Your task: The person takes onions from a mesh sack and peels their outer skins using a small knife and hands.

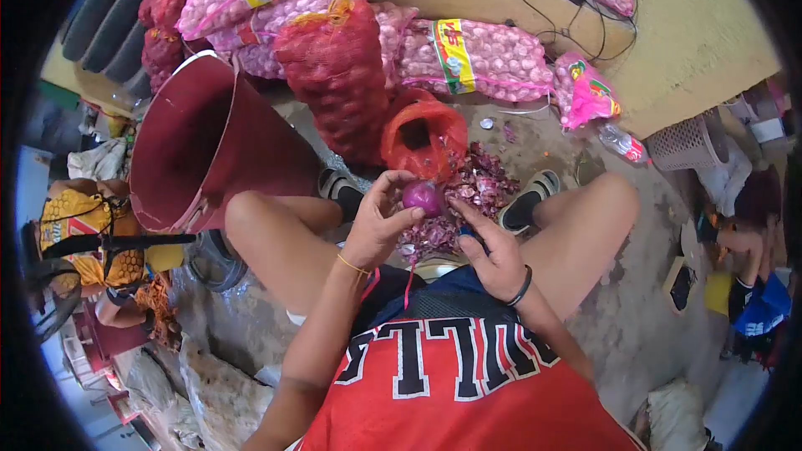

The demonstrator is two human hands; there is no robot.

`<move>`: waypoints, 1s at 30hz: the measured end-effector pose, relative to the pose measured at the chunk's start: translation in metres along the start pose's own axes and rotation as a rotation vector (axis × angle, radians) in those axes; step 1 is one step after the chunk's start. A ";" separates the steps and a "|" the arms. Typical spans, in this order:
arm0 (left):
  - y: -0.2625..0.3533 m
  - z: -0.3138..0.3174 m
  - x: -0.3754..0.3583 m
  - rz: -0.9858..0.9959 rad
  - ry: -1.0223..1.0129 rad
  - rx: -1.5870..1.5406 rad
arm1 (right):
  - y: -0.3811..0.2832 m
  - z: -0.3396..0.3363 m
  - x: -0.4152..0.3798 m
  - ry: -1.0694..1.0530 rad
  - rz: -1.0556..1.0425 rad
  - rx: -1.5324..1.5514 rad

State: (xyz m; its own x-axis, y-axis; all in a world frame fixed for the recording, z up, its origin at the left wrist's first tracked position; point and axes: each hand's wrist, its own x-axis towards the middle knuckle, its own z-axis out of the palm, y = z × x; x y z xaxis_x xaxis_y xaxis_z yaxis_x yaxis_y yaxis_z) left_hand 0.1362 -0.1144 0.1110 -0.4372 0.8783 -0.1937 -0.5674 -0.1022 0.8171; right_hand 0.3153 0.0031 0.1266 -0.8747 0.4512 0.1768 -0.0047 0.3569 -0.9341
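Note:
My left hand [382,221] is closed around a purple-red onion [423,198], thumb and fingers pressing its sides. Close by on the right, my right hand [494,255] has its index finger stretched toward the onion. A small blue piece [466,234] shows between its thumb and fingers; what it belongs to is hidden. Beneath both hands, a heap of dry onion skins [484,182] lies on the floor between my feet. Just beyond the onion stands an open orange-red mesh sack [447,163], its mouth facing up.
A large maroon bin [271,146] leans at my left, its opening tilted toward me. Behind stand a full red mesh sack [330,75] and several pink net bags [505,63] of bulbs. A plastic bottle [622,144] lies right. Other people sit left [88,221] and right [756,276].

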 end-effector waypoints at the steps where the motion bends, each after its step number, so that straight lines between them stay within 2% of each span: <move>1: -0.002 0.000 0.001 0.014 -0.012 0.008 | 0.002 0.000 0.000 0.001 0.005 -0.009; 3: -0.008 -0.001 0.002 0.026 -0.045 0.045 | 0.005 0.000 -0.001 -0.005 0.019 -0.031; 7: -0.006 0.002 -0.002 0.018 -0.107 0.061 | 0.001 0.006 0.001 0.012 0.132 0.120; 11: -0.004 0.005 -0.001 0.026 -0.155 -0.052 | -0.005 -0.002 0.007 -0.030 0.112 -0.007; 20: -0.011 -0.005 0.009 -0.200 -0.101 -0.106 | 0.038 -0.003 0.006 -0.042 0.041 -0.012; 21: -0.015 -0.009 0.011 -0.204 -0.101 -0.106 | 0.044 -0.001 0.007 -0.014 0.102 0.019; 23: -0.017 -0.011 0.013 -0.146 -0.130 -0.093 | 0.046 -0.004 0.008 -0.017 0.083 0.005; 25: -0.014 -0.008 0.013 -0.206 -0.114 -0.103 | 0.042 -0.006 0.008 -0.028 0.067 -0.007; 26: -0.012 -0.008 0.014 -0.225 -0.107 -0.107 | 0.043 -0.006 0.005 -0.002 0.162 0.028; 27: -0.014 -0.015 0.016 -0.147 -0.074 -0.018 | 0.047 -0.008 0.009 0.025 0.235 0.059; 29: 0.019 -0.028 0.017 -0.057 0.087 0.196 | 0.048 -0.016 0.014 0.020 0.253 -0.012; 30: 0.036 -0.048 0.025 0.084 0.130 0.292 | 0.048 -0.020 0.016 0.017 0.261 -0.048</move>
State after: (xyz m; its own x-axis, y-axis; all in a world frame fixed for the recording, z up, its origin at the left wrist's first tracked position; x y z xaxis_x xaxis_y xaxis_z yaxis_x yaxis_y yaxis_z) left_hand 0.0716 -0.1183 0.1097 -0.5700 0.8037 -0.1711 -0.3095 -0.0171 0.9507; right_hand 0.3106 0.0439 0.0904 -0.8348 0.5469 -0.0628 0.2434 0.2644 -0.9332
